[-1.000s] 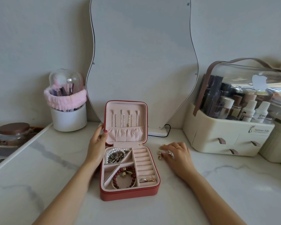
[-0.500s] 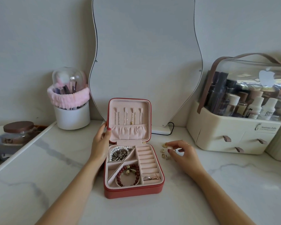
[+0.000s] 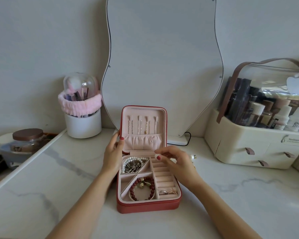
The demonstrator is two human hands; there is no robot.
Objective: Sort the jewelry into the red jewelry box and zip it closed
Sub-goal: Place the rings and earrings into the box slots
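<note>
a: while the red jewelry box (image 3: 148, 205) sits open at the middle of the bench (image 3: 231, 200), which step is this?

b: sorting, i'd judge. the right hand (image 3: 177, 160) hovers over the ring rolls (image 3: 163, 176) at the box's 1 o'clock corner, thumb and forefinger pinched on a small pale piece (image 3: 156, 155), an earring or stud by the look of it; too small to tell.

a: and the other hand?

b: the left hand (image 3: 113, 152) rests on the lid (image 3: 143, 128) at its 9 o'clock edge, fingers straight behind it and thumb on the rim, steadying it upright.

a: what's already in?

b: a pearl strand (image 3: 134, 160) with dark charms at 11 o'clock of the tray, a red bead bracelet (image 3: 141, 188) at 6 o'clock, two rings (image 3: 167, 192) at 5 o'clock, thin chains (image 3: 141, 125) hanging in the lid.

a: anything left outside?

b: a few small gold pieces (image 3: 193, 157) lie on the bench at 3 o'clock of the box, partly hidden by the right hand.

a: next move?

b: likely lowering the pinched piece into a slot between the rolls and letting go gently, then fetching the rest. the zip is not yet due.
</note>
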